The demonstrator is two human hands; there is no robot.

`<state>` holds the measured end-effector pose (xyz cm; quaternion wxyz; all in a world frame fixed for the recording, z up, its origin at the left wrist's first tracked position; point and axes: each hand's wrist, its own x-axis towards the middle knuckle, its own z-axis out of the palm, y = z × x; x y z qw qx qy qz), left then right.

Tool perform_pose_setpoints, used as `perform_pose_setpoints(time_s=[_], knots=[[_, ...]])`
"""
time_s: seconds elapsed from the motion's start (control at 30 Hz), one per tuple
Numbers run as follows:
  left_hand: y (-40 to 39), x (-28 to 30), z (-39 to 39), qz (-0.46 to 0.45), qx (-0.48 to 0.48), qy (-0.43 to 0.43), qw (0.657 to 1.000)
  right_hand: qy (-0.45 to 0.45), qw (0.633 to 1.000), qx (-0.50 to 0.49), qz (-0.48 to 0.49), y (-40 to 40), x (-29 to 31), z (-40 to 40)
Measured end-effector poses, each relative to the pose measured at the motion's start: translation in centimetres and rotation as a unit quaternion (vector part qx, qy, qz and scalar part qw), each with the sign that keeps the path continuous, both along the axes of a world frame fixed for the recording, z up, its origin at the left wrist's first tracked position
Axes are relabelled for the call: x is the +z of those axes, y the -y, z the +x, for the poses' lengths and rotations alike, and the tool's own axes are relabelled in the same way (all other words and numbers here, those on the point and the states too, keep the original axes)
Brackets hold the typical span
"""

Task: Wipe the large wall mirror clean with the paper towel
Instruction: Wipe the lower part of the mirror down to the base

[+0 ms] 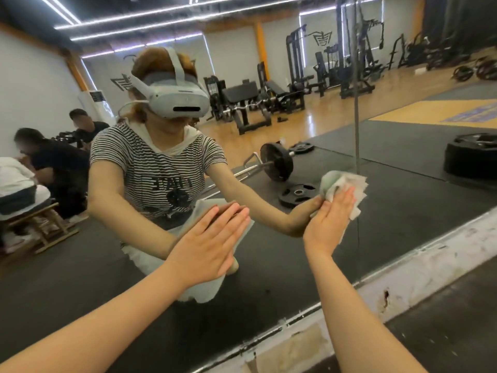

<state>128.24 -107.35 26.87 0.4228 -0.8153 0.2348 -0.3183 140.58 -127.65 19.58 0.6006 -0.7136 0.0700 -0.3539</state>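
The large wall mirror [390,146] fills most of the view and reflects a gym and the person wearing the camera. My right hand [329,219] lies flat with straight fingers, pressing a crumpled white paper towel [355,192] against the glass low on the mirror. The towel sits just right of a vertical seam in the glass. My left hand [212,243] is flat on the mirror further left, fingers straight, holding nothing.
A worn white baseboard [419,275] runs below the mirror's bottom edge, with dark rubber floor [443,332] in front of it. The reflection shows weight plates, a barbell, gym machines and two seated people at the left.
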Motion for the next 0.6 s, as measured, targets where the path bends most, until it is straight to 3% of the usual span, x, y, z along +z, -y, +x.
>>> perform_pose_setpoints(time_s=[0.2,0.37,0.6], knots=[[-0.2,-0.2,0.3,0.005,-0.019,0.019,1.000,-0.016,0.998,-0.002,0.063,-0.1,-7.2,0.2],[-0.1,-0.5,0.3,0.004,-0.026,0.036,0.999,-0.096,0.988,0.012,0.122,-0.3,-12.7,-0.9],[0.1,-0.5,0.2,0.005,-0.006,0.038,0.999,-0.126,0.980,0.035,0.153,0.8,-14.8,-0.8]])
